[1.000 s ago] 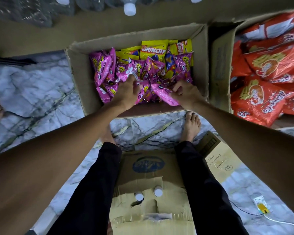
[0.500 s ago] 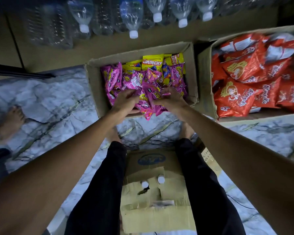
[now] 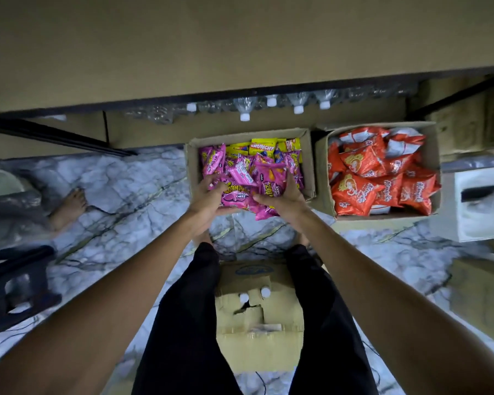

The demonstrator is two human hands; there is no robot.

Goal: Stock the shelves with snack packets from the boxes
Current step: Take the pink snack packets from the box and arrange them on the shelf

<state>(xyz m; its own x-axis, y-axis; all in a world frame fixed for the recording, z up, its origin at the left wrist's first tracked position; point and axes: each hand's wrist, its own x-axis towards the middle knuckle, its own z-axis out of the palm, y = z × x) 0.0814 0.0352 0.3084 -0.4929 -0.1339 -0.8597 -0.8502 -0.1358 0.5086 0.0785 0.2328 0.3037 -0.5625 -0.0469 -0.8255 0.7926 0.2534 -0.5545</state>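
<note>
Since half a second ago both hands have come up out of the carton with a bundle of pink packets [image 3: 238, 192], and the view has risen, so a wide brown shelf board [image 3: 240, 38] now fills the top.

At far left another person's bare foot [image 3: 72, 203] stands on the marble floor [image 3: 131, 192], with a dark plastic stool [image 3: 15, 283] nearer the camera. The left hand [image 3: 207, 196] grips the left side of the bundle, its fingers a little spread and curled over the top packets. The bundle sits between the two hands, above the near edge of the open carton [image 3: 191, 169] and partly past it. More pink packets of the same kind lie in the carton, with yellow packets [image 3: 262, 147] along its far side. Beyond it, clear bottles [image 3: 244, 109] with white caps lie on the low shelf.

The right hand [image 3: 284, 199] cups the right side of the bundle, fingers close together and pointing up along the packets, thumb curled in under them. Just to the right stands a second carton [image 3: 322, 178] full of orange packets [image 3: 377, 181], and beside that a white box [image 3: 482, 232]. A flattened cardboard box [image 3: 257, 337] lies between the person's legs in black trousers.
</note>
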